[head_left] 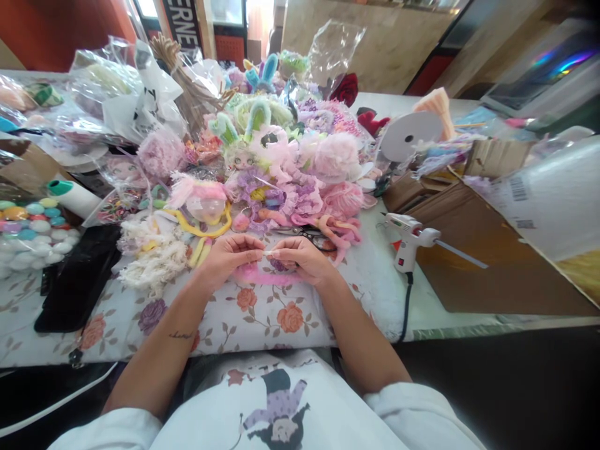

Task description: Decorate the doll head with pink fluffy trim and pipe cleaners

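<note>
My left hand (239, 253) and my right hand (300, 257) meet over the flowered cloth, fingertips pinched close together. A small pale piece (267, 253) shows between the fingertips; it is too small to name. A pink fuzzy strip (272, 277) loops below, running from one hand to the other, and its ends are hidden by the fingers. Just beyond my right hand lie dark-handled scissors (321, 239). Yellow and pink fuzzy strips, including a yellow strip (220, 228), lie past my left hand.
A heap of pastel yarn, plush pieces and a doll head (241, 161) fills the back. At right are a white glue gun (405, 240), a cardboard box (497, 256) and a white spool (407, 137). A black phone (77, 281) and pom-poms (37, 231) lie left.
</note>
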